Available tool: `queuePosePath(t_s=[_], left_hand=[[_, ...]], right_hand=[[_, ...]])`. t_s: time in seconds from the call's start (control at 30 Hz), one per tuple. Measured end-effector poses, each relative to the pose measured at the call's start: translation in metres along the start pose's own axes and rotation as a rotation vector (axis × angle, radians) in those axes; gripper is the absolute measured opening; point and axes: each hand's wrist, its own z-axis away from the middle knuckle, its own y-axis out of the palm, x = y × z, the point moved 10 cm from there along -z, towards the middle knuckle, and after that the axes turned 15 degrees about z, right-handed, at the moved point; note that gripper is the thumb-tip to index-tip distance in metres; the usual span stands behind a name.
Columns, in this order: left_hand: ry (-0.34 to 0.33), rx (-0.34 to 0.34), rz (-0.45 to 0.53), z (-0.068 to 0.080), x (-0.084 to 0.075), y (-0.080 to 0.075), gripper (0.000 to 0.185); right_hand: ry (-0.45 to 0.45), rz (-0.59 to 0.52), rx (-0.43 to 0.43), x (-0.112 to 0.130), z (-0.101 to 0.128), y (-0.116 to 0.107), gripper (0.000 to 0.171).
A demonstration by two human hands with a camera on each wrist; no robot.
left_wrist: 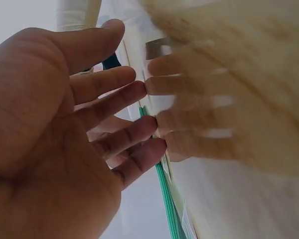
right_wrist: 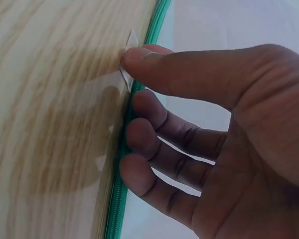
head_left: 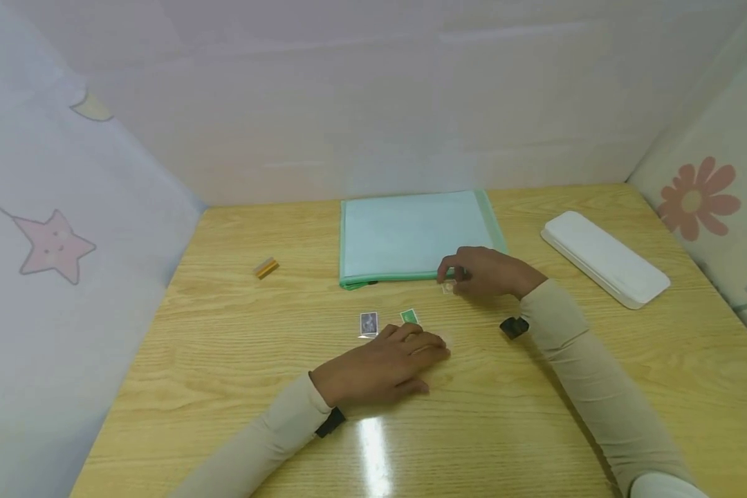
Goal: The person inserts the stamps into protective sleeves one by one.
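Observation:
My right hand (head_left: 488, 271) pinches a small pale postage stamp (head_left: 449, 287) between thumb and index finger at the front edge of the zip folder (head_left: 411, 235). In the right wrist view the stamp (right_wrist: 126, 74) shows as a thin white edge by the green zip, the other fingers loosely bent. My left hand (head_left: 380, 363) lies palm down, fingers spread and nearly straight, fingertips at the tabletop. Just beyond its fingers lies a green stamp (head_left: 409, 316), partly covered by the hand. To its left is a dark grey stamp (head_left: 369, 324) with a white border.
A long white case (head_left: 605, 259) lies slanted at the back right. Far left on the wooden table (head_left: 224, 366) is a small orange-and-grey block (head_left: 265, 268). Cloth walls (head_left: 324, 104) enclose the back and both sides.

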Motion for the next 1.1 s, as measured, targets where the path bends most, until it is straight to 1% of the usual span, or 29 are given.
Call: queuePosePath(t_s=[0.13,0.3,0.47,0.57,0.67,0.73,0.8,0.87,0.93,1.1], left_hand=[[0.036,-0.029,-0.029,-0.002,-0.002,-0.004,0.053],[0.082,-0.063,-0.06,-0.001,-0.005,-0.009,0.04],[0.101,-0.088,-0.025,0.0,-0.006,-0.012,0.023],[0.106,-0.102,0.015,0.001,-0.006,-0.013,0.019],[0.089,-0.131,0.037,0.002,-0.005,-0.016,0.023],[0.056,-0.141,0.031,0.002,-0.002,-0.017,0.026],[0.02,-0.138,0.005,0.003,0.0,-0.017,0.029],[-0.003,-0.128,-0.026,0.004,0.002,-0.016,0.027],[-0.008,-0.115,-0.038,0.005,0.002,-0.016,0.023],[0.007,-0.122,-0.044,0.005,-0.001,-0.018,0.014]], right_hand=[[0.004,0.029,-0.009,0.0,-0.003,0.002,0.024],[0.01,0.032,-0.017,0.0,-0.004,0.003,0.021],[-0.002,0.021,-0.033,0.002,-0.003,0.003,0.018],[-0.001,0.022,-0.039,0.002,-0.002,0.003,0.016],[0.011,0.022,-0.04,0.001,0.0,0.0,0.013],[0.022,0.019,-0.038,0.001,0.001,-0.001,0.011],[0.027,0.015,-0.037,0.001,0.001,-0.001,0.01],[0.032,0.017,-0.036,0.001,0.001,-0.001,0.009],[0.038,0.024,-0.04,0.001,0.001,0.0,0.009],[0.042,0.041,-0.042,0.005,0.002,-0.002,0.008]])
